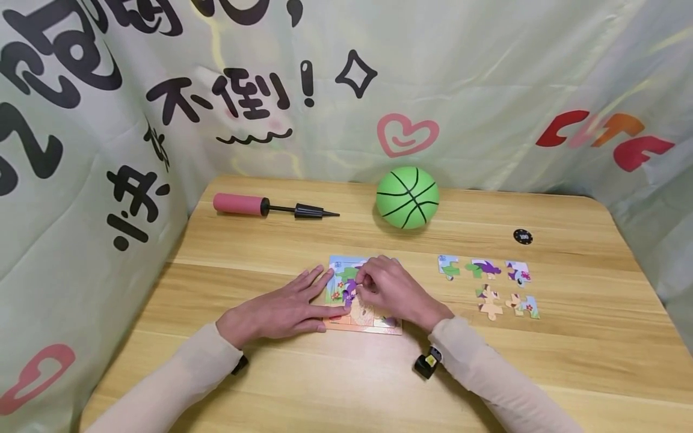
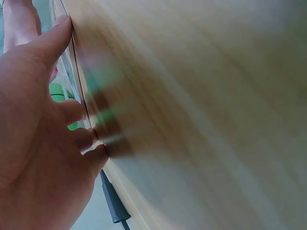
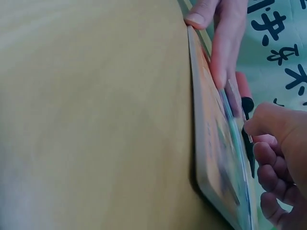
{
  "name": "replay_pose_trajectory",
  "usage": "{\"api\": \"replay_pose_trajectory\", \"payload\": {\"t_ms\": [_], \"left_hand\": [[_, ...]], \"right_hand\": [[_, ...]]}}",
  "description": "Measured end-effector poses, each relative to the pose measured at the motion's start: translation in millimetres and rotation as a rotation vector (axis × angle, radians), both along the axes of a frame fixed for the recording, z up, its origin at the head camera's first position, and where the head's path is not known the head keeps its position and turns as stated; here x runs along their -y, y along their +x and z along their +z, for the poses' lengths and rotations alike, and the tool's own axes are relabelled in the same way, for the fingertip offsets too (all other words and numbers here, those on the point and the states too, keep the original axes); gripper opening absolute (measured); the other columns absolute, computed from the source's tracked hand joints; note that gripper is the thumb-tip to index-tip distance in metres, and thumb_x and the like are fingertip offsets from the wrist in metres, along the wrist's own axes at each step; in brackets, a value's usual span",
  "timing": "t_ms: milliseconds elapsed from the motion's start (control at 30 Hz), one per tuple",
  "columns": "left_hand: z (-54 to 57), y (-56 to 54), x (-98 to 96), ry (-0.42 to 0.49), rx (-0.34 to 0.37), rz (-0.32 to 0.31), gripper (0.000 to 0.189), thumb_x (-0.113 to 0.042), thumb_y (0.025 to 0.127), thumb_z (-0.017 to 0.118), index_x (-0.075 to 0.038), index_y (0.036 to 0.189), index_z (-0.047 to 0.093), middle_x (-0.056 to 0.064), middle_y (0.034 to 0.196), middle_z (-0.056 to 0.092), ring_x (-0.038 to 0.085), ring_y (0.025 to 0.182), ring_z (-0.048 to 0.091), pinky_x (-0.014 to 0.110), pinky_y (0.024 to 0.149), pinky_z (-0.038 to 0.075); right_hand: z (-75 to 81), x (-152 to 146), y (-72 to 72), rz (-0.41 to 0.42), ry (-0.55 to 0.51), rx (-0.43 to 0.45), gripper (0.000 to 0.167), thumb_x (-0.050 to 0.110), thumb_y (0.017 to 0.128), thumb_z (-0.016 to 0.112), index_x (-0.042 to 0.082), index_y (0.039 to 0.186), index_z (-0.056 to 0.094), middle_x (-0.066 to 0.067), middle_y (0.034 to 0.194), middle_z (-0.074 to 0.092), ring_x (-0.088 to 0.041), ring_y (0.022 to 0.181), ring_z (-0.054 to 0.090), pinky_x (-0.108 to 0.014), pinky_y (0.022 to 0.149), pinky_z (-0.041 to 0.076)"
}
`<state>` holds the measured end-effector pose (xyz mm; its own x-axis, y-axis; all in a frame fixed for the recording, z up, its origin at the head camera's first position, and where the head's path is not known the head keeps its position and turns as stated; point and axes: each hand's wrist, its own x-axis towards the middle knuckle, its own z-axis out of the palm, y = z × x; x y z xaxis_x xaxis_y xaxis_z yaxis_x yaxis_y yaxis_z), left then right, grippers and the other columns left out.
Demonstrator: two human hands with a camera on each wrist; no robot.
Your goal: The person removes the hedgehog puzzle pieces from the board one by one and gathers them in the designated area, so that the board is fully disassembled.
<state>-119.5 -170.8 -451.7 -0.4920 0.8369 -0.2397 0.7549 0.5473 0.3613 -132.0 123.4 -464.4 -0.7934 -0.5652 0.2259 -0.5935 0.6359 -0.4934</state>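
Observation:
A jigsaw puzzle board with a colourful cartoon picture lies flat on the table, partly covered by both hands. My left hand spreads its fingers over the board's left side, with the index fingertip on the picture and the thumb at the lower left edge. Above the middle of the board, my right hand pinches a purple puzzle piece between thumb and index finger. The piece stands tilted near the left index fingertip. In the right wrist view, the board's thick edge shows, and the other right fingers are curled.
Several loose puzzle pieces lie in two rows right of the board. Behind them is a black round chip. A green ball and a pink-handled pump rest near the table's back edge, before a printed curtain.

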Motion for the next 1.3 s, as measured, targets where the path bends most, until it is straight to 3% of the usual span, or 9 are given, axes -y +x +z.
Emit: {"api": "replay_pose_trajectory", "payload": {"t_ms": [200, 467, 867, 1067, 1300], "left_hand": [[-0.8, -0.3, -0.6, 0.003, -0.002, -0.003, 0.051, -0.048, 0.116, 0.047, -0.047, 0.166, 0.04, 0.024, 0.182, 0.003, 0.048, 0.169, -0.002, 0.063, 0.137, 0.013], [-1.4, -0.4, -0.5, 0.003, 0.001, 0.001, 0.051, -0.049, 0.116, 0.046, -0.047, 0.166, 0.04, 0.023, 0.183, 0.003, 0.046, 0.17, -0.002, 0.062, 0.137, 0.012], [-1.1, 0.5, -0.4, -0.003, -0.003, 0.001, 0.054, -0.052, 0.115, 0.048, -0.046, 0.168, 0.038, 0.022, 0.183, 0.0, 0.045, 0.17, -0.003, 0.062, 0.137, 0.014], [-0.3, 1.3, -0.3, -0.006, 0.016, 0.015, 0.06, -0.059, 0.111, 0.051, -0.047, 0.168, 0.036, 0.019, 0.184, -0.003, 0.044, 0.17, -0.005, 0.06, 0.138, 0.012], [-0.1, 2.6, 0.0, -0.014, 0.025, 0.023, 0.069, -0.068, 0.106, 0.056, -0.049, 0.168, 0.034, 0.017, 0.184, -0.005, 0.043, 0.171, -0.005, 0.061, 0.138, 0.012]], "right_hand": [[7.1, -22, -0.1, -0.041, -0.06, 0.064, 0.006, 0.012, 0.096, 0.08, 0.014, 0.101, 0.075, 0.007, 0.092, 0.068, -0.012, 0.09, 0.059, -0.033, 0.086, 0.055], [14.6, -70, 8.0, -0.141, -0.079, 0.081, 0.013, 0.012, 0.096, 0.082, 0.012, 0.106, 0.074, 0.005, 0.099, 0.072, -0.012, 0.096, 0.064, -0.033, 0.086, 0.062], [12.0, -162, 27.3, -0.268, -0.062, -0.075, 0.018, 0.006, 0.089, 0.088, 0.015, 0.101, 0.077, 0.009, 0.093, 0.07, -0.005, 0.087, 0.062, -0.021, 0.078, 0.055], [13.3, -196, 33.3, -0.358, -0.027, -0.077, 0.018, 0.005, 0.089, 0.088, 0.015, 0.099, 0.078, 0.008, 0.091, 0.067, -0.001, 0.086, 0.057, -0.013, 0.077, 0.048], [1.9, -205, 38.2, -0.307, -0.037, -0.092, 0.024, -0.001, 0.085, 0.089, 0.015, 0.097, 0.075, 0.011, 0.088, 0.063, -0.001, 0.08, 0.055, -0.013, 0.072, 0.045]]}}
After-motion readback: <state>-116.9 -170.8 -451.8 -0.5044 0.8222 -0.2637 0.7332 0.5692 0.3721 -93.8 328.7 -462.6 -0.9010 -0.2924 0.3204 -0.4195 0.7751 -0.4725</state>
